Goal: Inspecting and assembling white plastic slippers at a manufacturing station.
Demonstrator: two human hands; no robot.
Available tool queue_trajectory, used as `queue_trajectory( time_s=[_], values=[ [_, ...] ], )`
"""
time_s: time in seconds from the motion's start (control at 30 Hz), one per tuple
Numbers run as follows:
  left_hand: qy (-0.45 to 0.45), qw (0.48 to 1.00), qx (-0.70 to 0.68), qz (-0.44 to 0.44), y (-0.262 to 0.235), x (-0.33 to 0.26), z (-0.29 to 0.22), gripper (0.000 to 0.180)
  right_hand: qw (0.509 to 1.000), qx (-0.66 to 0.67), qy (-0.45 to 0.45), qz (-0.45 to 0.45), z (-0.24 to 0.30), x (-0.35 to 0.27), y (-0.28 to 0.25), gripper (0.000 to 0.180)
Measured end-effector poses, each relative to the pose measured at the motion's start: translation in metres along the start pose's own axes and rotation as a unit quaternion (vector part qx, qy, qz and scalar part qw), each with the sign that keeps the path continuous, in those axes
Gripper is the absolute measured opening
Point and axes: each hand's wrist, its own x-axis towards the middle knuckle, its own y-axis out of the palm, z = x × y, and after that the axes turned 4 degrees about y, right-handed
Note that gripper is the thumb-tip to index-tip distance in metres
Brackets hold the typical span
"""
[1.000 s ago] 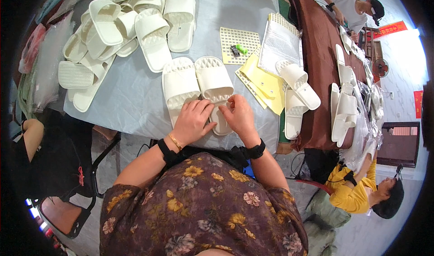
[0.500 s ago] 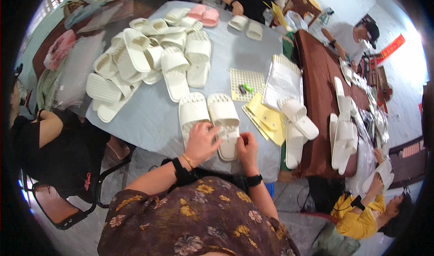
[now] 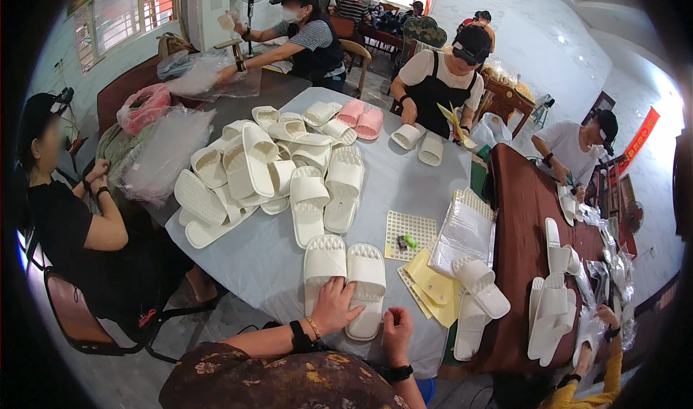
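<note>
A pair of white slide slippers lies side by side in front of me, toes pointing away. My left hand [image 3: 334,306] rests over the left slipper [image 3: 325,260], fingers spread, with the fingertips reaching the inner edge of the right slipper [image 3: 366,270]. Just right of that slipper's heel is my right hand [image 3: 396,331], its fingers curled in; whatever they may hold is hidden. Beyond the pair, a heap of white slippers [image 3: 249,160] covers the table's left half. Yellow cards [image 3: 433,277] and a sticker sheet [image 3: 408,228] with a small green object [image 3: 410,241] lie to the right.
A silver bubble-wrap sheet [image 3: 465,228] and another white pair [image 3: 480,293] lie at the table's right edge. Pink slippers [image 3: 361,118] are at the far side. Co-workers sit or stand around, one handling slippers [image 3: 419,142]. A brown-covered table [image 3: 516,221] adjoins on the right.
My view has tilted up, showing more of the room and people. My right hand has drawn slightly away from the right slipper's edge; my left hand stays on the pair.
</note>
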Motion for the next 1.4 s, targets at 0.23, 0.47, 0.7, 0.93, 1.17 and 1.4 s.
queue_trajectory(
  time_s=[0.23,0.47,0.7,0.93,1.17,1.4],
  values=[
    [0.002,0.985,-0.167,-0.043,-0.068,0.003,-0.008,0.058,1.000,0.009,-0.012,-0.011,0.007,-0.009,0.002,0.008],
    [-0.004,0.974,-0.136,-0.183,-0.123,0.107,0.073,0.045,0.999,-0.024,-0.028,-0.013,0.010,-0.004,-0.004,0.012],
    [-0.113,0.975,0.169,-0.085,-0.170,0.168,0.198,0.052,0.986,-0.074,-0.095,-0.111,0.038,0.010,-0.078,0.016],
    [0.019,0.988,0.103,-0.115,-0.093,0.084,0.126,0.042,0.846,-0.201,-0.175,-0.462,0.072,0.036,-0.245,0.013],
    [-0.012,0.999,0.017,-0.033,-0.053,0.009,0.092,0.038,0.704,-0.394,0.146,-0.573,0.046,0.076,-0.400,0.067],
    [-0.055,0.998,-0.038,-0.016,-0.062,-0.010,0.062,0.033,0.722,-0.235,0.277,-0.589,0.028,0.143,-0.444,0.061]
  ],
)
